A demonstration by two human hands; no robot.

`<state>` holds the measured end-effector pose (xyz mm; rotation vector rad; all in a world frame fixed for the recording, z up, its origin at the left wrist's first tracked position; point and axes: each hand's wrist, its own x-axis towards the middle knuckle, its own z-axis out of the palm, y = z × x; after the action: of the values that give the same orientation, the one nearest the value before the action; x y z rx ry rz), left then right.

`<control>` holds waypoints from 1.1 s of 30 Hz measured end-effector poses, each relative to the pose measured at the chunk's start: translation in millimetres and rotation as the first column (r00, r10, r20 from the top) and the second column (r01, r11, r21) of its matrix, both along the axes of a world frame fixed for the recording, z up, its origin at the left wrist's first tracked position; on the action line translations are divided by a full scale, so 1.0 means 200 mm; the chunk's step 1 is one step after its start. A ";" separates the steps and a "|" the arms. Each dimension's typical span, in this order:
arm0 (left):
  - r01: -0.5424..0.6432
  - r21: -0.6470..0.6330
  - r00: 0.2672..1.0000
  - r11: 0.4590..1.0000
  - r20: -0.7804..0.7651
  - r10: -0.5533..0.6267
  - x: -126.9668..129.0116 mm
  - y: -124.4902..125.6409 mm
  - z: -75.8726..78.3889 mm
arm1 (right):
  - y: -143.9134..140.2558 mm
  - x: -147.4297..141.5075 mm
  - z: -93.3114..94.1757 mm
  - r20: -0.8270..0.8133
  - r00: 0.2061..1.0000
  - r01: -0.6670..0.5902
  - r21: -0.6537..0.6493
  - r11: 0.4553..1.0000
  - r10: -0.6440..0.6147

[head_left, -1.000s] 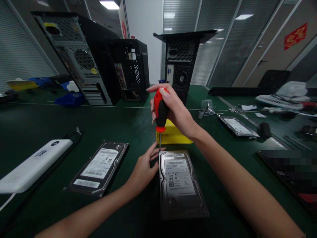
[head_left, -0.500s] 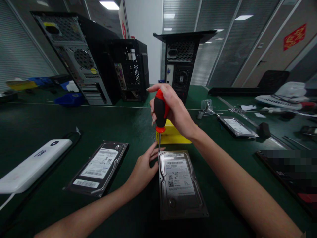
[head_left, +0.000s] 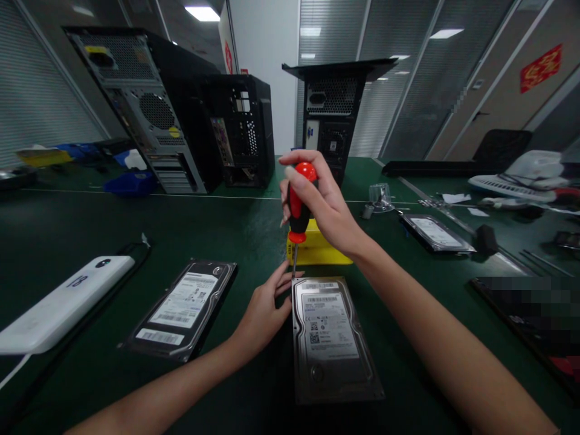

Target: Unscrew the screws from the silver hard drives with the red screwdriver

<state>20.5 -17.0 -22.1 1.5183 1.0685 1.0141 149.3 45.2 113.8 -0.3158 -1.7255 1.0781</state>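
My right hand [head_left: 324, 202] is wrapped round the red and black handle of a screwdriver [head_left: 299, 211]. The shaft points down, its tip at the far left corner of a hard drive [head_left: 333, 338] lying label up on the green table. Fingers of my left hand [head_left: 265, 308] are stretched out along the drive's left edge, near the screwdriver tip, touching the drive's side. Just behind the drive stands a yellow box-like tray [head_left: 321, 244], partly covered by my right hand. A second hard drive [head_left: 181, 308] lies to the left of my left hand.
A white power bank-like block [head_left: 67, 302] with a cable lies far left. Computer cases [head_left: 172, 115] stand at the back, another case [head_left: 333, 103] behind my right hand. On the right lie a third hard drive [head_left: 437, 232] and a dark flat panel [head_left: 525, 326].
The grip of my right hand has turned on the screwdriver handle, and the handle top leans slightly further right. My left hand and the drive keep their places.
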 end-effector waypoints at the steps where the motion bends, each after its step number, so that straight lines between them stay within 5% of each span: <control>1: 0.002 0.003 1.000 1.000 0.001 -0.002 0.00 0.00 0.00 | 0.00 0.00 0.00 -0.002 1.000 -0.013 -0.010 1.000 0.013; 11: -0.001 0.001 1.000 1.000 0.005 0.001 0.00 0.00 0.01 | -0.01 0.00 0.00 -0.006 1.000 0.011 0.022 1.000 -0.011; 17: -0.004 0.007 1.000 1.000 0.002 0.004 0.00 0.00 0.01 | 0.00 0.01 0.00 -0.023 0.998 -0.053 -0.076 0.996 0.052; 28: 0.000 -0.009 1.000 1.000 -0.014 0.000 0.00 -0.01 0.01 | 0.00 0.01 0.01 0.004 1.000 -0.008 -0.006 1.000 0.008; 33: 0.001 0.016 1.000 1.000 -0.007 -0.001 0.00 0.00 0.01 | -0.01 0.02 0.02 -0.007 0.996 -0.094 -0.065 0.993 0.094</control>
<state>20.4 -17.4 -20.3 1.5358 1.0664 1.0193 152.4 43.5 117.0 -0.2753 -1.7188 1.2047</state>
